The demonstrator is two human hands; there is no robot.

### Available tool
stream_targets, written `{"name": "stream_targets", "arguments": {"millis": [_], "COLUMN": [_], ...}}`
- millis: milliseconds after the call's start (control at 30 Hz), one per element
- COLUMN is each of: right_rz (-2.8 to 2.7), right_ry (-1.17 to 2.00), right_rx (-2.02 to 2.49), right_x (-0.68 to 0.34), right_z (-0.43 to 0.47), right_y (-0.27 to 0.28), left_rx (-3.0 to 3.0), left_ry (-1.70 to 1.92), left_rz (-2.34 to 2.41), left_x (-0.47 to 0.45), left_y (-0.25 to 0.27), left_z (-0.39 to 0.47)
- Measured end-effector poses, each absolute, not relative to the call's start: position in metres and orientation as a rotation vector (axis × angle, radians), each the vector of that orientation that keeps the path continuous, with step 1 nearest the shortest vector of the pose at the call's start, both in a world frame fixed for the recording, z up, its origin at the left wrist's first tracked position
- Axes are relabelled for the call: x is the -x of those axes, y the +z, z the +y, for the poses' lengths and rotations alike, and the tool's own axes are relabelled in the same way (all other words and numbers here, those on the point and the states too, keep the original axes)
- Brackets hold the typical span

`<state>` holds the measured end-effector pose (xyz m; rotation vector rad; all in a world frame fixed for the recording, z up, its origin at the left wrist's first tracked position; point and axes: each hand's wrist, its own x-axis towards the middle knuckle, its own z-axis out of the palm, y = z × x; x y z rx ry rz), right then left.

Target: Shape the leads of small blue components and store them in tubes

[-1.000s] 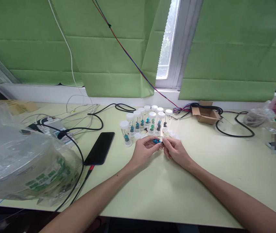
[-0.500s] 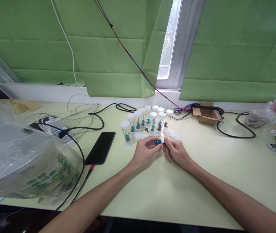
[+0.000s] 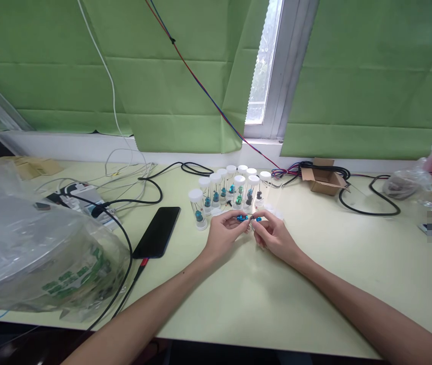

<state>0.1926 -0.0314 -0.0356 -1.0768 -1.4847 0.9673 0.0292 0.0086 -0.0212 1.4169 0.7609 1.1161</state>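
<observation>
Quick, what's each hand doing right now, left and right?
Left hand: closed, pinching a small blue part at its fingertips.
Right hand: closed, pinching a second small blue piece right beside it.

Black phone (image 3: 157,231), cardboard box (image 3: 322,181), plastic bag (image 3: 29,248)

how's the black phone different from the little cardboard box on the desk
The black phone lies flat and thin to the left of the hands; the cardboard box stands taller, far right near the sill. The phone is dark and glossy with a cable at its near end; the box is brown and matte, with its flaps open. A black cable loops beside the box. Both rest on the pale green desk, untouched by either hand.
</observation>
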Motion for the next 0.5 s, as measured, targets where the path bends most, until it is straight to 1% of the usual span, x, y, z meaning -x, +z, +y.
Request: {"name": "stream_targets", "arguments": {"millis": [500], "right_rz": [-1.526], "right_ry": [0.905], "right_rx": [1.136], "right_x": [-0.1945], "right_z": [-0.0313], "right_y": [-0.0347], "left_rx": [-1.45], "left_ry": [1.062], "left_rz": [0.699], "left_x": [-0.0298], "left_y": [-0.0229], "left_z": [0.0062]}}
